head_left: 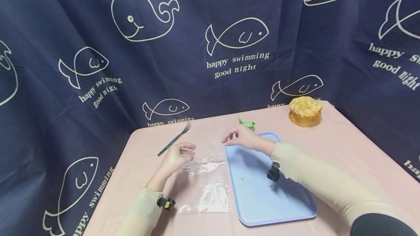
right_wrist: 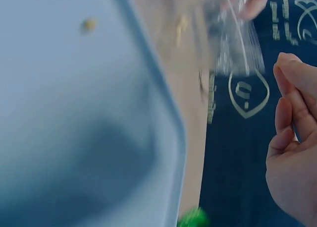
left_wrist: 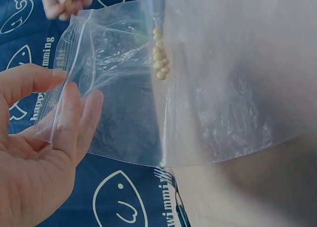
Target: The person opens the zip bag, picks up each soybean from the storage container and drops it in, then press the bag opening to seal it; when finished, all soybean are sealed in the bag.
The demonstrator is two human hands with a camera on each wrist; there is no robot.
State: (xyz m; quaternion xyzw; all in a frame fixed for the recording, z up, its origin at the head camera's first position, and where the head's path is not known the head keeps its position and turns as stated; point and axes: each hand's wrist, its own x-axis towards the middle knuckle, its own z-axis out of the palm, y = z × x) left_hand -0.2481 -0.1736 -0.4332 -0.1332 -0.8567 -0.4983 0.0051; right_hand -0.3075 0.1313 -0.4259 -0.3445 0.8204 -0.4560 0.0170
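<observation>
By the grip of the left hand [head_left: 175, 158], a clear zip bag [left_wrist: 124, 118] is pinched near its mouth, over the pink worktop [head_left: 141, 159], just beside the blue tray [head_left: 272, 207]. Small pale balls [left_wrist: 159, 58] are contained in it. The right hand's [head_left: 244, 137] thumb and fingertip are brought together near the mouth; whether anything is held cannot be told.
</observation>
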